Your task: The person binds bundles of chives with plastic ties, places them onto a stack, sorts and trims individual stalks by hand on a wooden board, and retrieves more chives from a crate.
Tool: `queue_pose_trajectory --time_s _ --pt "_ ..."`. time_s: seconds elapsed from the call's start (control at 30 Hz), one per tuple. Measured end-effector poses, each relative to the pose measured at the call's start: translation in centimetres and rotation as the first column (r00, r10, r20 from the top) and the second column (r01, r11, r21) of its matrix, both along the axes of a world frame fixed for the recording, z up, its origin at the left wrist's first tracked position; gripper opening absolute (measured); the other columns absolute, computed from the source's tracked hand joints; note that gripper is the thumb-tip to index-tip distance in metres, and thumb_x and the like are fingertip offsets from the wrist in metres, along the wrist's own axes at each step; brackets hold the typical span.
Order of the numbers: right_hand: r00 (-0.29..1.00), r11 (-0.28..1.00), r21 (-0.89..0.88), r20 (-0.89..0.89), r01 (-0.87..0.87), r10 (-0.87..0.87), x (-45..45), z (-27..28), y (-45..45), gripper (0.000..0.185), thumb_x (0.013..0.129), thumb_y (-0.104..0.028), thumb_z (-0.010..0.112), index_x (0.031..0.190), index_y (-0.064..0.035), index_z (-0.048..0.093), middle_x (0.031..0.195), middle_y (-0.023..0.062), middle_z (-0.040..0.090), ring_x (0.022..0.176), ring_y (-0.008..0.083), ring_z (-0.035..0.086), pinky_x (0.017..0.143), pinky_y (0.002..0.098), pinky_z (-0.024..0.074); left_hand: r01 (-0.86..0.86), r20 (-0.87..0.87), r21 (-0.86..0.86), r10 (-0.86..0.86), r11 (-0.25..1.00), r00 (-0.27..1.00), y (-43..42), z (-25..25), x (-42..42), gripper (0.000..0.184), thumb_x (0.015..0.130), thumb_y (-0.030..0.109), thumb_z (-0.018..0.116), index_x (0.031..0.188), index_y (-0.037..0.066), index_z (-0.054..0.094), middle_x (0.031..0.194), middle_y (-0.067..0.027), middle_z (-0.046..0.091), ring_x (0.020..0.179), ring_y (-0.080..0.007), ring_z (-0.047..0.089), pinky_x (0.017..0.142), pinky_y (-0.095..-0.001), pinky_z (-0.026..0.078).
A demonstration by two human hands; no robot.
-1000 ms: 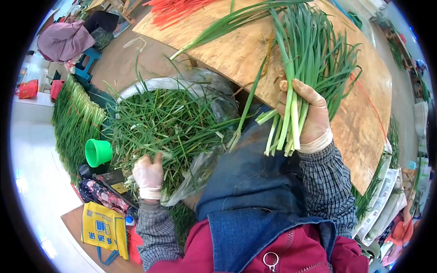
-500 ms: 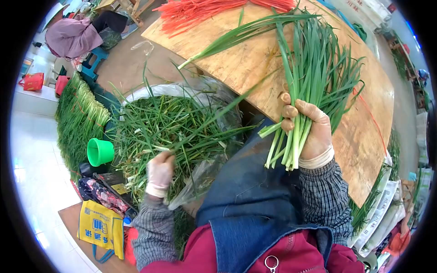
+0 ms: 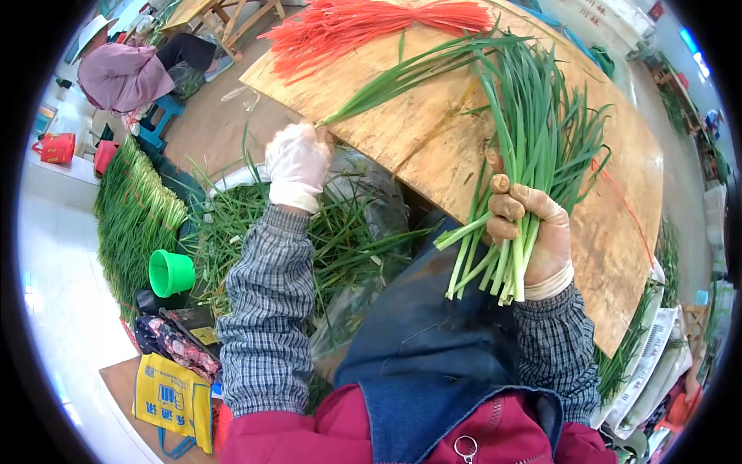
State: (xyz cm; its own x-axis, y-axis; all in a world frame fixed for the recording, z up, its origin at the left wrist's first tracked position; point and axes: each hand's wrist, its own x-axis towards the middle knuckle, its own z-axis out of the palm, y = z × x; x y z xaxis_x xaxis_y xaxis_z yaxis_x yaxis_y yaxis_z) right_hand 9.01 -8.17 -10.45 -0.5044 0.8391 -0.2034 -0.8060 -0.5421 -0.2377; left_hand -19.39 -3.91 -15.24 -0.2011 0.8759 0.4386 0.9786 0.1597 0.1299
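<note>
My right hand [image 3: 533, 224], in a thin glove, is wrapped round a bunch of garlic chives [image 3: 533, 131]. The pale stem ends stick out below the fist toward my lap, and the leaves fan over the tabletop. My left hand [image 3: 297, 161], also gloved, is closed at the pale end of a loose clump of garlic chives [image 3: 402, 83] lying across the table's near left edge. Its fingertips are partly hidden by the back of the hand. Below my left forearm is a plastic-lined container heaped with chive trimmings [image 3: 355, 240].
A wooden table [image 3: 433, 147] holds a heap of red plastic strips [image 3: 371, 31]. Bundled chives [image 3: 139, 224] stand at left beside a green bucket [image 3: 171, 273] and a yellow bag [image 3: 171, 394]. Another person [image 3: 124, 73] sits on a blue stool [image 3: 161, 120] at upper left.
My left hand has moved up from over the trimmings to the loose clump's pale end at the table edge. My right hand keeps its hold on the bunch, shifting slightly.
</note>
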Motion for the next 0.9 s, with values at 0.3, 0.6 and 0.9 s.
queue_pose_trajectory --time_s 0.3,0.6,0.9 --pt "0.943 0.991 0.067 0.304 0.120 -0.135 -2.7 -0.2 0.0 0.019 0.080 -0.006 0.060 0.094 0.0066 0.054 0.081 0.0095 0.057 0.063 0.0143 0.052 0.049 0.0248 0.0420 0.286 0.292 0.525 -0.486 0.801 0.824 -9.9 3.6 8.5 0.023 0.069 -0.005 0.068 0.091 0.001 0.061 0.076 -0.0107 0.061 0.063 -0.0197 0.057 0.056 -0.0288 0.046" --pt "0.837 0.996 0.020 0.541 0.082 -0.080 -3.4 -1.2 -0.5 0.010 0.077 -0.004 0.064 0.082 0.0029 0.061 0.067 0.0058 0.058 0.054 0.0116 0.054 0.045 0.0222 0.0418 0.382 0.569 0.455 -0.593 0.804 0.570 -12.7 2.2 12.4 0.031 0.069 -0.007 0.067 0.098 -0.001 0.058 0.082 -0.0092 0.059 0.066 -0.0164 0.057 0.060 -0.0263 0.047" --pt "0.799 0.989 0.119 0.586 0.083 -0.138 -3.8 -0.8 -1.2 0.006 0.073 0.002 0.063 0.079 0.0015 0.059 0.065 0.0049 0.057 0.050 0.0111 0.051 0.043 0.0230 0.0414 0.301 0.994 0.043 -0.011 0.953 -0.107 -11.5 5.3 12.3 0.023 0.079 0.006 0.063 0.098 -0.006 0.056 0.081 -0.0056 0.062 0.073 -0.0083 0.057 0.066 -0.0215 0.046"
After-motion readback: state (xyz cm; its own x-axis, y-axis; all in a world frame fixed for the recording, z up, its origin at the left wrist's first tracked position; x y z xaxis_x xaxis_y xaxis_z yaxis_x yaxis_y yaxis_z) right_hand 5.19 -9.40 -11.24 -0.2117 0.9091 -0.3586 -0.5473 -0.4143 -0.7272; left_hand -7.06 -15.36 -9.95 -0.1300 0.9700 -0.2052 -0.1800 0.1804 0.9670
